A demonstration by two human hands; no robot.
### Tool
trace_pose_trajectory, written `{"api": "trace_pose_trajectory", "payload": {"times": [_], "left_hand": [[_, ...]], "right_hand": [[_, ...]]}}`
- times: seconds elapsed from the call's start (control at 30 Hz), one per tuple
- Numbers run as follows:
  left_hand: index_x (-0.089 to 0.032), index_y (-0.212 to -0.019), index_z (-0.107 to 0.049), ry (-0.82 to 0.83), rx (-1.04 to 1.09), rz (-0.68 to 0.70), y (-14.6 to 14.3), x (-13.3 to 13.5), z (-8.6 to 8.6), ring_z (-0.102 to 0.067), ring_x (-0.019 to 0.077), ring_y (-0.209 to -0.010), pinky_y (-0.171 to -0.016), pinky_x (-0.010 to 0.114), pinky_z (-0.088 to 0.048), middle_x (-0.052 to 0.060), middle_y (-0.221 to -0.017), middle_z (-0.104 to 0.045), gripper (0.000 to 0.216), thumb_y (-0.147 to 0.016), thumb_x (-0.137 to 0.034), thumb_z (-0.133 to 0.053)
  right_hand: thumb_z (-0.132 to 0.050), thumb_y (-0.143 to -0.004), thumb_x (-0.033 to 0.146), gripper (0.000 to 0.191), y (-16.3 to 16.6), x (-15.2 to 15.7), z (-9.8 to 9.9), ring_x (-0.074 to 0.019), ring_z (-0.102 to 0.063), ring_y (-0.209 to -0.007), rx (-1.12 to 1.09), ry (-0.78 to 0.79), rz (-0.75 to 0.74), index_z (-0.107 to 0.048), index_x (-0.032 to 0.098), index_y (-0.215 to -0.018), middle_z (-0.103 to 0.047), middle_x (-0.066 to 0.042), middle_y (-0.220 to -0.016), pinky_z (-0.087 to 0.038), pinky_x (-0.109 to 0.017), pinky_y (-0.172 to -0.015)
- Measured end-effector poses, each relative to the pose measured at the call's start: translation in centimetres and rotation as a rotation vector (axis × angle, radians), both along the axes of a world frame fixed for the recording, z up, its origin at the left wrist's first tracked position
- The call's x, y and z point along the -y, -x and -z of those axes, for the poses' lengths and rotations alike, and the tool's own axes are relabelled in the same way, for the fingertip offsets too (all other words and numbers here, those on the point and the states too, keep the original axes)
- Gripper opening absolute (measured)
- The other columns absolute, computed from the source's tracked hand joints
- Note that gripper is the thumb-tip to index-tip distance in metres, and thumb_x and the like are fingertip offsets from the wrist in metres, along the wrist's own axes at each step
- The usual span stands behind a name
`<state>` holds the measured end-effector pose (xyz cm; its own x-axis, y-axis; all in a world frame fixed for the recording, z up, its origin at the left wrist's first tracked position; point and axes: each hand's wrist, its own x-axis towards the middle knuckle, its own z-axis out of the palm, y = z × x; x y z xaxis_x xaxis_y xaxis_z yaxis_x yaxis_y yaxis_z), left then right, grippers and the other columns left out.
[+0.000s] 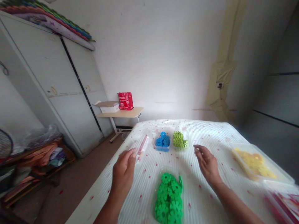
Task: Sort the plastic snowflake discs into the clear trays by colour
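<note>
My left hand (pixel 124 166) is closed on the near edge of a clear plastic container (pixel 143 146), tilted, with a pink and white strip showing through. My right hand (pixel 206 163) hovers over the table's right half, fingers loosely bent and apart, holding nothing visible. Between the hands, farther back, a small clear box of blue plastic flower-shaped pieces (pixel 163 141) sits beside a box of lime-green pieces (pixel 179 140). Closer to me, a longer clear tray holds dark-green notched discs (pixel 168 197); neither hand touches it.
A lidded box of yellow pieces (pixel 255 163) lies on the right of the patterned tablecloth (pixel 140 199). Another box with red contents (pixel 283 202) is at the lower right corner. A side table (pixel 130 112) at the back left carries a red bag (pixel 125 101) and a carton (pixel 108 107).
</note>
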<state>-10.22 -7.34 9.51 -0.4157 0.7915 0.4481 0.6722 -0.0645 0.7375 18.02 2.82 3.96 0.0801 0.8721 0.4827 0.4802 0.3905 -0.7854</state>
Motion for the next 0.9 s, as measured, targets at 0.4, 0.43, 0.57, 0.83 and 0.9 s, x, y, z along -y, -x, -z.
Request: {"api": "trace_pose_trajectory", "payload": {"times": [0.4,0.43,0.57,0.83,0.9], "left_hand": [[-0.014,-0.108,-0.060,0.164,1.029,0.289,-5.2,3.9,2.5,-0.048,0.0087,-0.050,-0.043,0.018,-0.033,0.000,-0.063,-0.057,0.050,-0.068,-0.043,-0.066],[-0.013,-0.108,-0.059,0.163,1.051,0.287,-5.5,4.1,2.6,-0.048,0.0089,-0.050,-0.042,0.018,-0.034,0.000,-0.063,-0.057,0.051,-0.068,-0.043,-0.067],[-0.011,-0.109,-0.059,0.208,1.003,0.281,-6.0,4.8,3.3,-0.047,0.0099,-0.044,-0.040,0.020,-0.034,-0.001,-0.057,-0.053,0.055,-0.068,-0.047,-0.063],[-0.020,-0.095,-0.068,0.358,-0.200,0.187,-4.5,5.3,4.5,-0.061,0.0187,-0.074,-0.069,0.028,-0.045,0.007,-0.082,-0.065,0.030,-0.078,-0.028,-0.045],[-0.020,-0.098,-0.066,0.413,-0.296,0.189,-4.3,5.3,5.0,-0.062,0.0191,-0.077,-0.072,0.028,-0.045,0.007,-0.085,-0.066,0.033,-0.079,-0.023,-0.040]], "right_hand": [[-0.044,-0.086,0.032,0.026,3.6,5.2,-4.4,-0.0160,-0.062,-0.073,0.194,-0.124,-0.302,-0.061,0.018,-0.100,-0.064,-0.007,-0.084,-0.050,-0.027,-0.065],[-0.045,-0.085,0.033,0.027,3.4,5.1,-4.2,-0.0164,-0.062,-0.072,0.218,-0.113,-0.253,-0.060,0.018,-0.102,-0.064,-0.007,-0.086,-0.050,-0.027,-0.064],[-0.044,-0.085,0.033,0.027,2.6,4.7,-3.3,-0.0171,-0.063,-0.071,0.262,0.013,-0.315,-0.064,0.018,-0.096,-0.067,-0.006,-0.084,-0.049,-0.027,-0.065],[-0.040,-0.083,0.026,0.028,2.6,4.1,-0.7,-0.0194,-0.064,-0.078,0.370,0.115,-0.319,-0.066,0.017,-0.089,-0.068,-0.008,-0.087,-0.047,-0.028,-0.071],[-0.038,-0.083,0.024,0.029,2.9,4.0,-0.1,-0.0185,-0.063,-0.076,0.414,0.124,-0.314,-0.066,0.017,-0.086,-0.067,-0.008,-0.084,-0.045,-0.027,-0.070]]}}
